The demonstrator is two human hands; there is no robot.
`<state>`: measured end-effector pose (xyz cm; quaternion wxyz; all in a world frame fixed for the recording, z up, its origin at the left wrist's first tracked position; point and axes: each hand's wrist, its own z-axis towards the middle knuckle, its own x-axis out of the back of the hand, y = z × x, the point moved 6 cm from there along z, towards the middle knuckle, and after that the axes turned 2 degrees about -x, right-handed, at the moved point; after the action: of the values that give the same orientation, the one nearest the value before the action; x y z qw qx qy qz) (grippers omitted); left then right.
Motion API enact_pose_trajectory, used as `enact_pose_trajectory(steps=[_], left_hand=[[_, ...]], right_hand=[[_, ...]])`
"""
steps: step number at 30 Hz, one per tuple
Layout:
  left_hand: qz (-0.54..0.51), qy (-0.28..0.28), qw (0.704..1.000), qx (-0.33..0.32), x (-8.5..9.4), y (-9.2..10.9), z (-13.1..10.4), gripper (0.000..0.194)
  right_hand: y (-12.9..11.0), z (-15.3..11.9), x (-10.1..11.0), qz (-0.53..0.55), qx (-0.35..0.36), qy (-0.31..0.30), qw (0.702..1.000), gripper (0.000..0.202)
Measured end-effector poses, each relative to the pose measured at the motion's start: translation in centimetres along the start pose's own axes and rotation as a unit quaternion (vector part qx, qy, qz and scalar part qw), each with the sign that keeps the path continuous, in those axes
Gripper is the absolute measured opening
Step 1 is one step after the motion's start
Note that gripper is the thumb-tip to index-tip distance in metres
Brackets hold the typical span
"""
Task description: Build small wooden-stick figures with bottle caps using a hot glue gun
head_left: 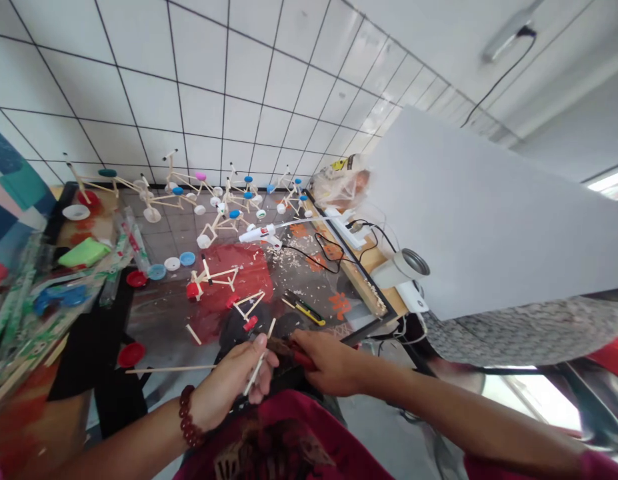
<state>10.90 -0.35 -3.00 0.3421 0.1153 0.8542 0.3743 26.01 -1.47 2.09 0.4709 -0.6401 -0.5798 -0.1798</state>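
My left hand [233, 370], with a beaded bracelet at its wrist, pinches a thin pale wooden stick [260, 358] between thumb and fingers. To its right, my right hand [329, 363] is wrapped round red-handled pliers [303, 358]. Their brownish jaws come close to the stick; whether they touch it I cannot tell. Just beyond my hands lies a small stick frame with red bottle caps [246, 308]. Another stick frame with a red cap [212, 277] stands behind it. A yellow and black utility knife [309, 309] rests on the table ahead of my right hand.
A white glue gun [260, 234] lies mid-table, its cord running right toward a power strip [347, 228]. Several stick models with coloured caps [229, 200] line the tiled wall. Packaged sticks and a green sponge [85, 252] are at left. A large white board [479, 220] stands at right.
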Motion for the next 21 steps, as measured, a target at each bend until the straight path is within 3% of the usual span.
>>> enact_pose_trajectory(steps=[5,9,16,21], left_hand=[[0.066,0.063,0.996,-0.007,1.4,-0.2,0.2,0.073],[0.112,0.101,0.988,0.003,3.0,0.4,-0.2,0.073],[0.189,0.204,0.96,-0.012,6.3,4.5,-3.0,0.074],[0.211,0.244,0.945,-0.056,8.8,7.7,-3.9,0.071]], right_hand=[[-0.2,1.4,-1.6,-0.013,-0.015,-0.018,1.0,0.037],[-0.9,2.9,-2.1,-0.047,-0.018,0.002,0.999,0.04],[-5.0,4.9,0.0,-0.051,0.054,0.058,0.996,0.043],[-7.5,7.8,1.3,-0.035,0.03,0.07,0.996,0.048]])
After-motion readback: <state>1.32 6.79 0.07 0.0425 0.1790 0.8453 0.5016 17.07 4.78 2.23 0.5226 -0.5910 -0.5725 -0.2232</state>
